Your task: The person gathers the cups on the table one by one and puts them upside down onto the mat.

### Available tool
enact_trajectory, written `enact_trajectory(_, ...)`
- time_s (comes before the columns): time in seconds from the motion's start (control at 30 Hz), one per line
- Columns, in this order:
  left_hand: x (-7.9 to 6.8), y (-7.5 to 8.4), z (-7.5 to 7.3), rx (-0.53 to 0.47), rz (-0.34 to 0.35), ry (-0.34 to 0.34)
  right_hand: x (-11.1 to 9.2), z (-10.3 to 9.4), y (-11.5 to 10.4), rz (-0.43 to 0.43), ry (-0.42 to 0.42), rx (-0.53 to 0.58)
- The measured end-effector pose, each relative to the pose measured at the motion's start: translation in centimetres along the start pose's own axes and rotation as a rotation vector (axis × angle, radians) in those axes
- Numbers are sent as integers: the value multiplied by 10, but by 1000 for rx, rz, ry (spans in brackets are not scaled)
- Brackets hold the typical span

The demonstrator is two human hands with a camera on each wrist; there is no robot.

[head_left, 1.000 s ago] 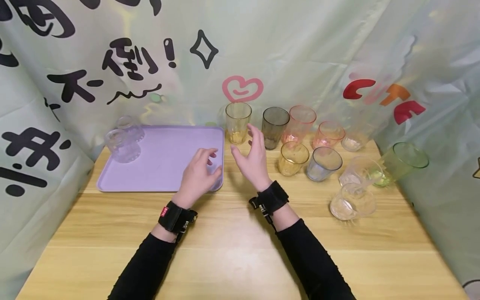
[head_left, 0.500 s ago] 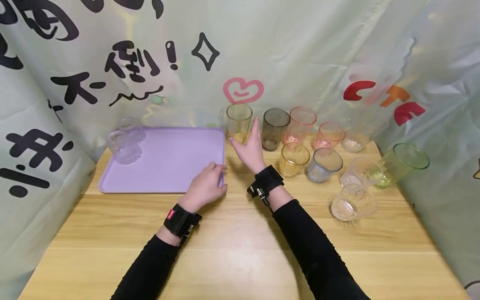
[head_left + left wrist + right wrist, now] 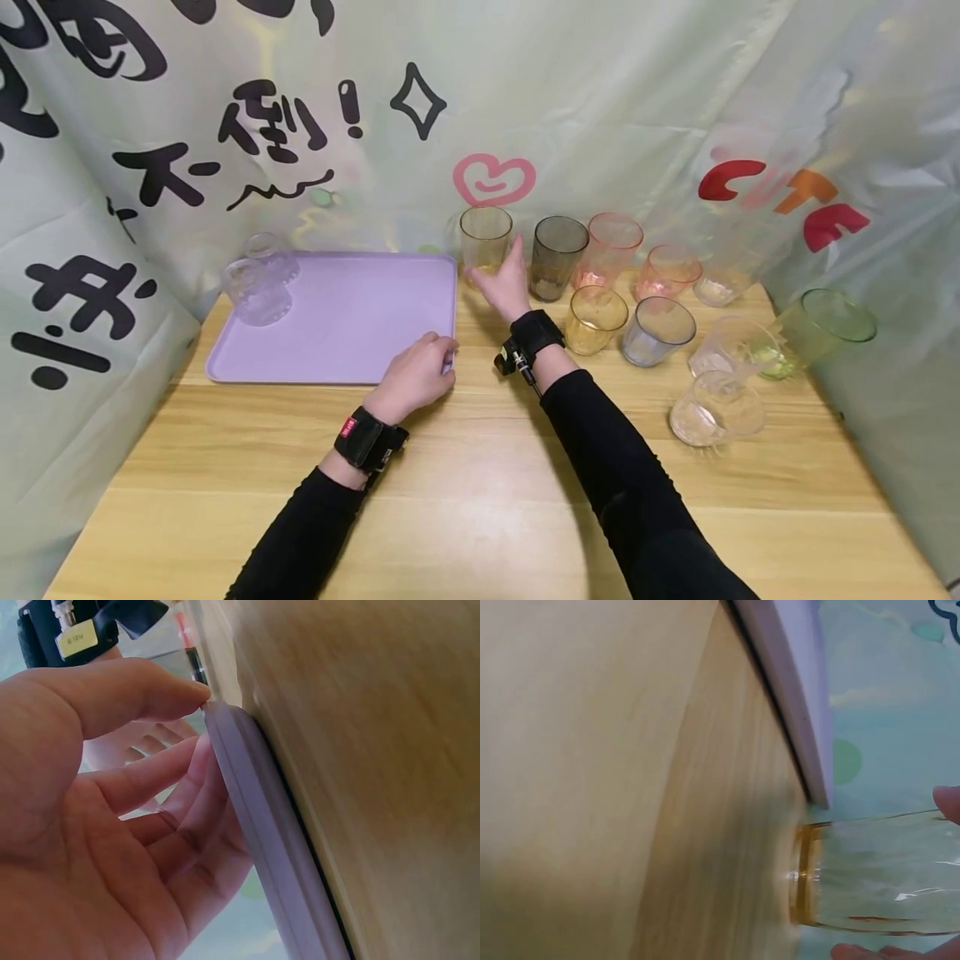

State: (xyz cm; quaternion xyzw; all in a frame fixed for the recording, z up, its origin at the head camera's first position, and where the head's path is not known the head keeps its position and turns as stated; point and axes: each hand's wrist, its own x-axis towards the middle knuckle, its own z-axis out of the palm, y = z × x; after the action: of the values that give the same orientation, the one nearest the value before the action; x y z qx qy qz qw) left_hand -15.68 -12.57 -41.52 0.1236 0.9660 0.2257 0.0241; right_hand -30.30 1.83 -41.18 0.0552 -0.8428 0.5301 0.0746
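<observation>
At the front right corner of the purple tray (image 3: 337, 325), my left hand (image 3: 416, 379) pinches the rim. The left wrist view shows the thumb (image 3: 169, 694) on the tray's edge (image 3: 259, 802), with curled fingers at its other side. My right hand (image 3: 506, 283) is at a tall yellow glass (image 3: 486, 237) standing upright just right of the tray. In the right wrist view the thumb (image 3: 946, 802) touches the side of this glass (image 3: 885, 877), while the fingertips (image 3: 855, 951) lie on the opposite side, a small gap away.
Two clear glasses (image 3: 258, 296) stand at the tray's left end. Right of my right hand are a grey glass (image 3: 558, 258), pink glasses (image 3: 611, 242), a short yellow glass (image 3: 596, 321), a bluish glass (image 3: 657, 333), clear glasses (image 3: 716, 408) and a green glass (image 3: 832, 325).
My left hand has moved down and right onto the tray's corner and taken hold of its rim. My right hand has moved in around the tall yellow glass.
</observation>
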Motion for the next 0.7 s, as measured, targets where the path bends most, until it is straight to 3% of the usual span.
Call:
enact_trajectory(0.4,1,-3,1,-6,-7,11,9,12,10,21,-2,-18)
enact_trajectory(0.7,3,-4,2,-17,-3,7,3,8,11,8,5,-32)
